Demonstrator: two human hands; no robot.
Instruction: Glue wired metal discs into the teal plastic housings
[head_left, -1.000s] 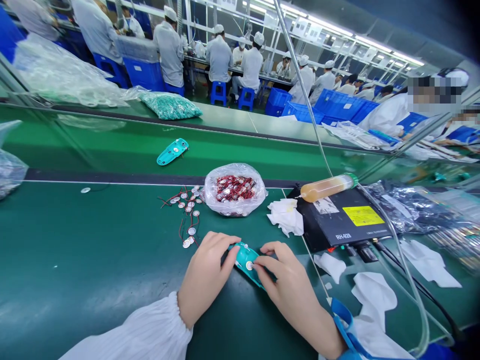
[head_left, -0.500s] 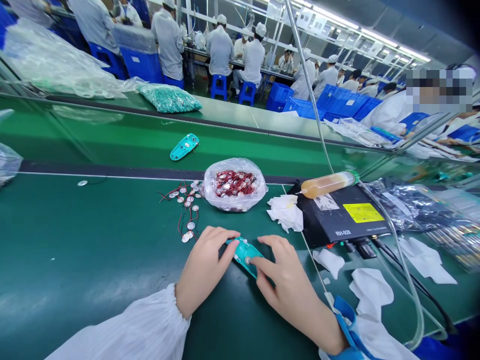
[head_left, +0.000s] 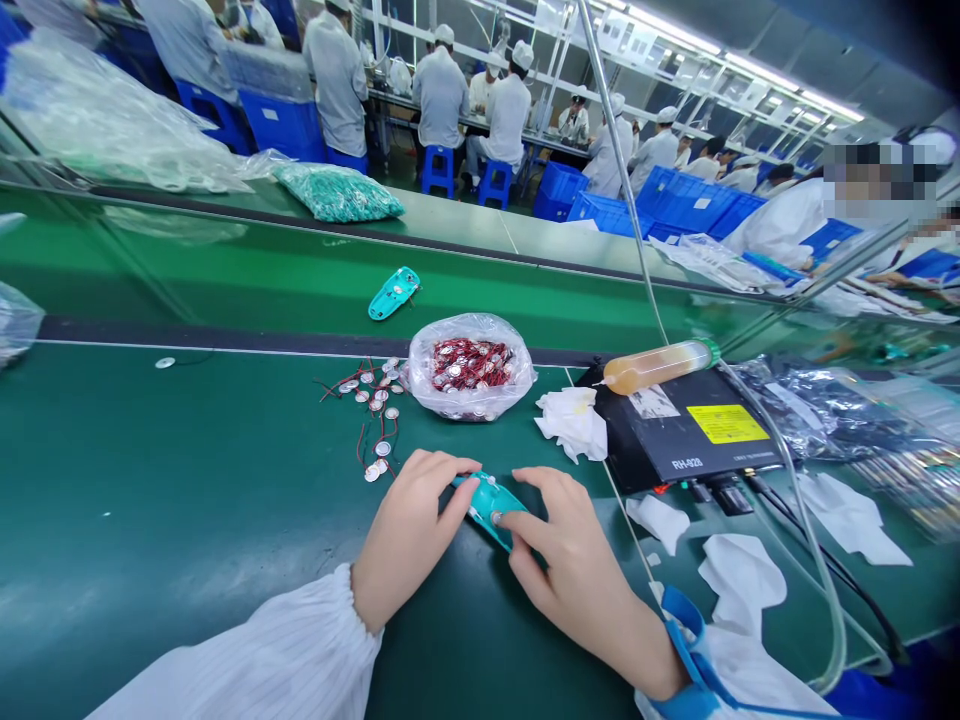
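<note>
A teal plastic shell (head_left: 489,500) lies tilted between my hands, low in the middle of the view. My left hand (head_left: 420,520) grips its upper left end between thumb and fingers. The index finger of my right hand (head_left: 559,535) presses on a small round disc (head_left: 497,518) inside the shell, and the thumb is by its lower right edge. Beyond my hands sits a clear bag (head_left: 472,405) full of discs with red wires. Loose wired discs (head_left: 382,449) are scattered to the left of that bag.
A black box (head_left: 660,430) carries a tube of amber fluid (head_left: 660,367) at the right, with crumpled tissues (head_left: 574,422) and cables around it. Another teal shell (head_left: 394,293) lies on the green belt (head_left: 300,280). People in white work behind.
The teal shell on the belt has moved to the right. Both hands keep nearly the same place on the shell between them.
</note>
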